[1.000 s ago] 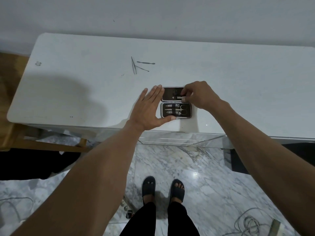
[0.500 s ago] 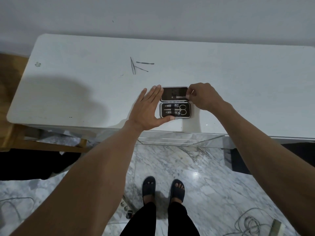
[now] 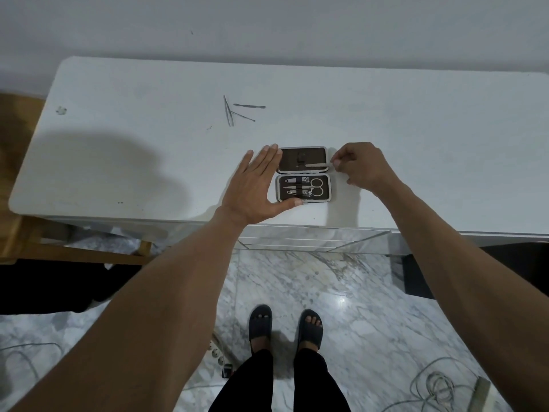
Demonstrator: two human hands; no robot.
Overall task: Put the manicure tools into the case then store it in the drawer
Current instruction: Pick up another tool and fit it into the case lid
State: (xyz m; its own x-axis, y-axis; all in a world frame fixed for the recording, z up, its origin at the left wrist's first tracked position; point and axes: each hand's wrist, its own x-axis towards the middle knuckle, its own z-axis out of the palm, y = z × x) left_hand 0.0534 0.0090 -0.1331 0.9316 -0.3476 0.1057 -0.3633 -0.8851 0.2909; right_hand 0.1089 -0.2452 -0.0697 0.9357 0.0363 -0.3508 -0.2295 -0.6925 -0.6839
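A small dark manicure case (image 3: 325,188) lies open near the front edge of the white table (image 3: 148,150). Its near half holds scissors (image 3: 316,187) and several small metal tools. My left hand (image 3: 256,185) lies flat against the case's left side, thumb on its front edge. My right hand (image 3: 358,168) is at the right of the far half, pinching the end of a thin metal tool (image 3: 318,165) that lies across that half. Three loose thin tools (image 3: 239,111) lie farther back on the table.
A wall runs behind the table. Below the table front is a mirrored drawer face (image 3: 312,237). A wooden chair (image 3: 17,233) stands at the left. My feet in dark sandals (image 3: 285,328) stand on the marble floor, with cables (image 3: 439,388) at the lower right.
My right hand has slid to the right, off the far half of the case, uncovering it and the thin tool it pinches. My left hand has stayed in place.
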